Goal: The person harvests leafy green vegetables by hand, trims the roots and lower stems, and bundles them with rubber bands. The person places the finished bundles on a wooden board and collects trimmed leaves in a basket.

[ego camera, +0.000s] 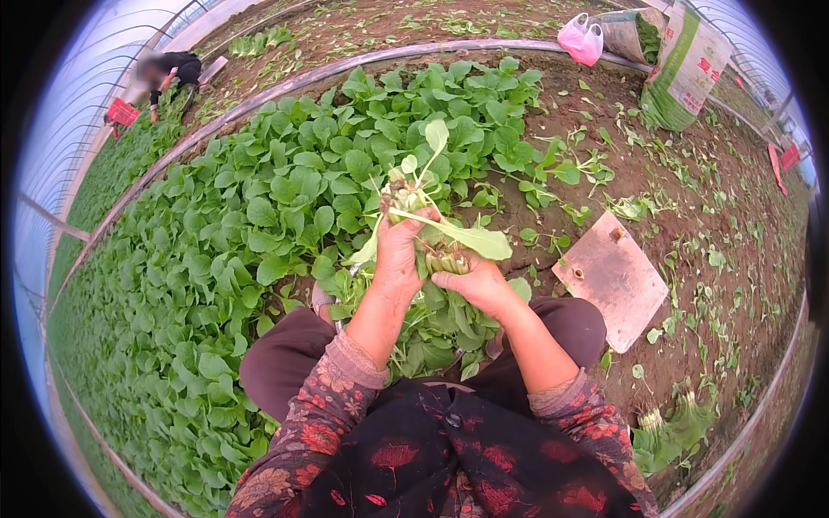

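Observation:
Both hands are in front of me over my lap, close together. My left hand (399, 249) grips a small bunch of leafy greens (403, 191) by the stems, roots up, with loose pale leaves sticking out. In my right hand (476, 281) is another bunch of leafy greens (447, 260), its root ends up and its leaves hanging down. More picked greens (427, 343) lie between my knees, partly hidden by my forearms. The growing leafy plants (259, 213) stand thickly ahead and to the left.
A square board (612, 281) lies on the soil at right. Bundled greens (670, 427) are lower right. Woven sacks (690, 71) and a pink plastic bag (581, 40) stand at the upper right. Another person (175, 71) crouches far upper left near a red crate (122, 112).

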The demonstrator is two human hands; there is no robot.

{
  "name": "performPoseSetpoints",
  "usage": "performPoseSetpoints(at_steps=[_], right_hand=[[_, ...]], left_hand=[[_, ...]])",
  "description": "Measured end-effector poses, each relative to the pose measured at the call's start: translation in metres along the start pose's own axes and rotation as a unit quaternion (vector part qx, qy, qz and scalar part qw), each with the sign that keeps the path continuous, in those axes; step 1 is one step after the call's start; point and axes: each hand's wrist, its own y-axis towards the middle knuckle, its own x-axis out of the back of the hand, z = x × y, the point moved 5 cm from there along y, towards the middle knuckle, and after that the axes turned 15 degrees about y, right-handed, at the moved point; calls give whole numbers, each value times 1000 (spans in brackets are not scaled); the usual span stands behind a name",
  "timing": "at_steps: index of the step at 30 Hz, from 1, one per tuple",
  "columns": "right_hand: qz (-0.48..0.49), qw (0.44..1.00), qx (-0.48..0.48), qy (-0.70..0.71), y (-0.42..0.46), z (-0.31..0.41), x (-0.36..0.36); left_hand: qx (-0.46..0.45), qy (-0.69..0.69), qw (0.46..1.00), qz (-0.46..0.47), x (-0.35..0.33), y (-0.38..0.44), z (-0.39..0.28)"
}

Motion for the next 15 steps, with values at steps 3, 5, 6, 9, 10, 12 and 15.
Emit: performPoseSetpoints(at_steps=[3,5,6,9,10,12,15], right_hand=[[5,999,28,26,0,1,-2],[8,997,53,54,-2,6,-4],[53,997,-9,46,-1,4,-5],[90,995,-24,39,-6,11,-6],[84,996,-12,6,-5,6,-3],[82,996,10,-23,-5,5,-3],[79,996,6,-44,-12,8,1]], left_hand=[[13,-4,1000,5,5,3,0],[7,-24,1000,-14,9,5,-12],[-12,-92,996,1,11,9,-22],[-33,-59,995,70,17,9,-42],[-43,-47,995,79,14,8,-46],[-59,72,994,54,23,13,-51],[-18,70,995,-62,41,18,-57]])
